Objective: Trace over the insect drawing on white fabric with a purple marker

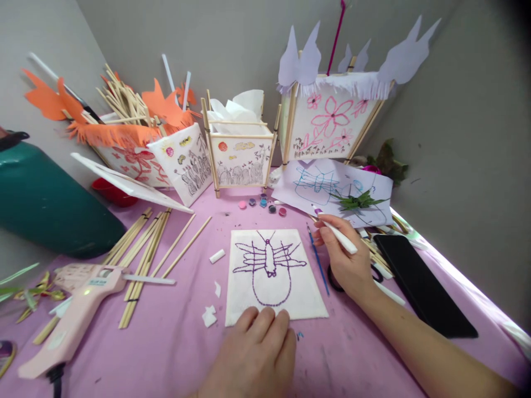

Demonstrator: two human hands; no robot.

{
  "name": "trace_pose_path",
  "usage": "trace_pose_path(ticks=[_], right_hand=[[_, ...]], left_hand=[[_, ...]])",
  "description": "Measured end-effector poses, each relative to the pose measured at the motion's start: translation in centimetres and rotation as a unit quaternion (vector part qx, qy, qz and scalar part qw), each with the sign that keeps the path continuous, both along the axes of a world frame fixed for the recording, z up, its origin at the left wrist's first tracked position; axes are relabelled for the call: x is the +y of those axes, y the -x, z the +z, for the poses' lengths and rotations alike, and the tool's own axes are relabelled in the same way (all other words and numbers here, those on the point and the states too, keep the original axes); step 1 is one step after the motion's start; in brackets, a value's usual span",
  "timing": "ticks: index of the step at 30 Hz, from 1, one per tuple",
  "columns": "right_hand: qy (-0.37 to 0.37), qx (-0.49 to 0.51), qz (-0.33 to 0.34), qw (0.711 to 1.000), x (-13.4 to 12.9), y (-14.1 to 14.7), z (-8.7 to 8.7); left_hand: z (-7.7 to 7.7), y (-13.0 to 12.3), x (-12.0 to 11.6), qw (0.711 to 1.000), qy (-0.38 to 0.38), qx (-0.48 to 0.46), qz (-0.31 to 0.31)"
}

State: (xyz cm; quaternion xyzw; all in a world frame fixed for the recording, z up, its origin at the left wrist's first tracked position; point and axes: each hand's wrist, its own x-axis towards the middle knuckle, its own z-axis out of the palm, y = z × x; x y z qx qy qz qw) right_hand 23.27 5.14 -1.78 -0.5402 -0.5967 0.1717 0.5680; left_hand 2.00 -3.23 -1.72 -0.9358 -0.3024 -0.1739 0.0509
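Note:
A white marker with a purple tip (pixel 342 239) is held in my right hand (pixel 346 260), its fingers closed around the barrel and the tip raised toward the upper left. The marker is apart from the white square sheet (pixel 243 293), which lies flat before me. On the sheet is a purple insect outline with a rounded curve below it. My left hand (pixel 261 348) rests on the sheet's near edge, fingers laid down side by side. A thin blue paintbrush (pixel 318 262) lies along the sheet's right side. To its left is a small white cap (pixel 217 256).
A pink glue gun (pixel 78 309) and bundled sticks (pixel 145 260) lie left. Several small paint pots (pixel 263 203) stand beyond the sheet. Stick-framed paper lanterns (pixel 243 160) line the wall. A black phone (pixel 423 284) and black scissors (pixel 335 278) lie right, below a drawing (pixel 305 193).

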Motion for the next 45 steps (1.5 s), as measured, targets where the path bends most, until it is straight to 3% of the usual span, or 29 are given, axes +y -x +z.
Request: trace_pose_path(ticks=[5, 11, 16, 22, 25, 31, 35, 45], right_hand=[[0.019, -0.005, 0.006, 1.000, 0.0, 0.0, -0.1], [0.017, 0.047, -0.001, 0.999, -0.3, 0.0, 0.4], [-0.001, 0.023, 0.011, 1.000, -0.8, 0.0, 0.8], [0.002, 0.002, -0.006, 1.000, -1.0, 0.1, 0.7], [0.005, 0.011, 0.000, 1.000, -0.9, 0.1, 0.3], [-0.013, -0.024, -0.011, 1.000, -0.9, 0.0, 0.0], [-0.034, -0.048, -0.020, 0.998, -0.9, 0.0, 0.0], [-0.043, -0.067, -0.028, 0.996, -0.9, -0.2, 0.0]], left_hand=[[0.3, 0.0, 0.0, 0.999, -0.011, -0.034, 0.000], [0.8, -0.4, 0.1, 0.979, -0.071, -0.189, -0.020], [0.2, -0.7, 0.1, 0.964, -0.098, -0.245, -0.044], [1.3, -0.2, -0.2, 0.976, -0.051, -0.208, -0.039], [1.9, 0.1, -0.2, 0.972, -0.050, -0.211, -0.085], [2.9, 1.0, -0.6, 0.980, 0.052, -0.079, -0.172], [3.6, 1.3, -1.2, 0.969, 0.064, -0.035, -0.238], [4.2, 1.1, -1.5, 0.964, 0.088, -0.006, -0.251]])
